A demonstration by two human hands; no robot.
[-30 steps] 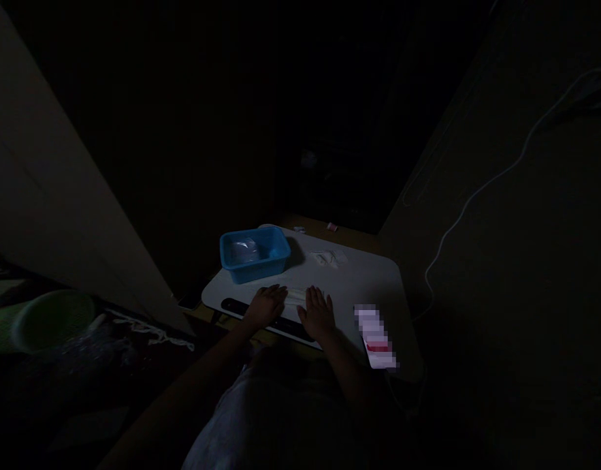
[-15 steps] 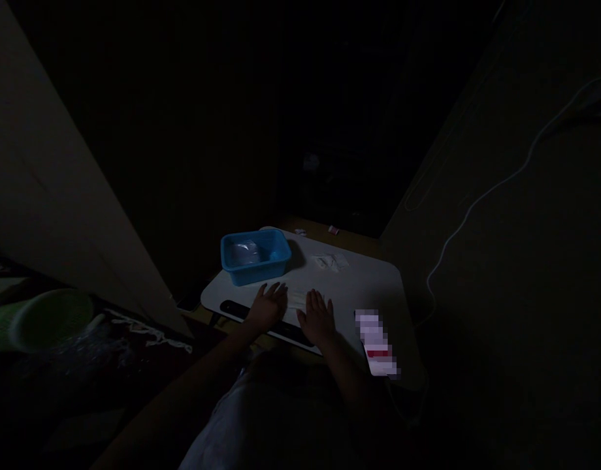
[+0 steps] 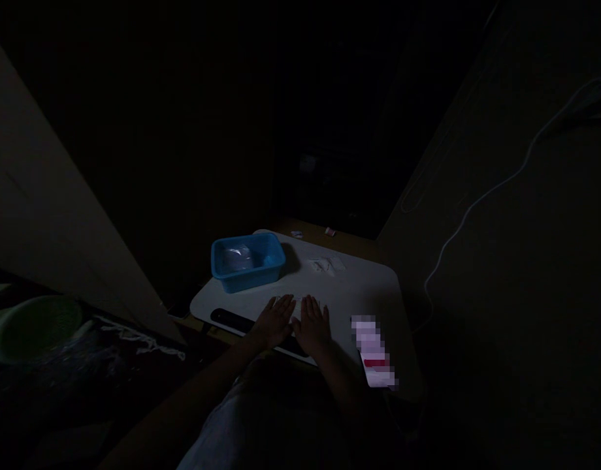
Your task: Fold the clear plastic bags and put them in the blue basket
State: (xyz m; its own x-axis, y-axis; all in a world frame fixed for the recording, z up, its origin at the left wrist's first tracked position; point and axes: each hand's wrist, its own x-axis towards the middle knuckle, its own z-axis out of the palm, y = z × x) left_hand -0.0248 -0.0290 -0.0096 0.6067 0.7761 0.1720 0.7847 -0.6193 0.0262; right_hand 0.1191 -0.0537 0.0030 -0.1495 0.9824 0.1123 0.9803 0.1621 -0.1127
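My left hand [image 3: 276, 322] and my right hand [image 3: 312, 326] lie flat and side by side near the front of a small white table [image 3: 349, 287]. Both have their fingers stretched forward. Under them is a thin, pale, flat piece [image 3: 298, 303], mostly covered by the fingers; its kind is too dim to tell. Beyond my left hand stands a blue plastic basket [image 3: 249, 281] with a clear plastic packet [image 3: 238, 256] inside. Farther back on the table rest crumpled, whitish small packets [image 3: 327, 264].
A lit phone [image 3: 373, 352] with a blurred screen lies at the table's right. A dark slot [image 3: 229, 318] runs along the front edge. Small items, one a reddish-white piece [image 3: 330, 232], lie behind the table. A white cable [image 3: 470, 212] hangs at right; a green tub [image 3: 40, 326] stands at left.
My hands have come together over the pale piece, which showed between them before and is now mostly covered. The view has shifted slightly.
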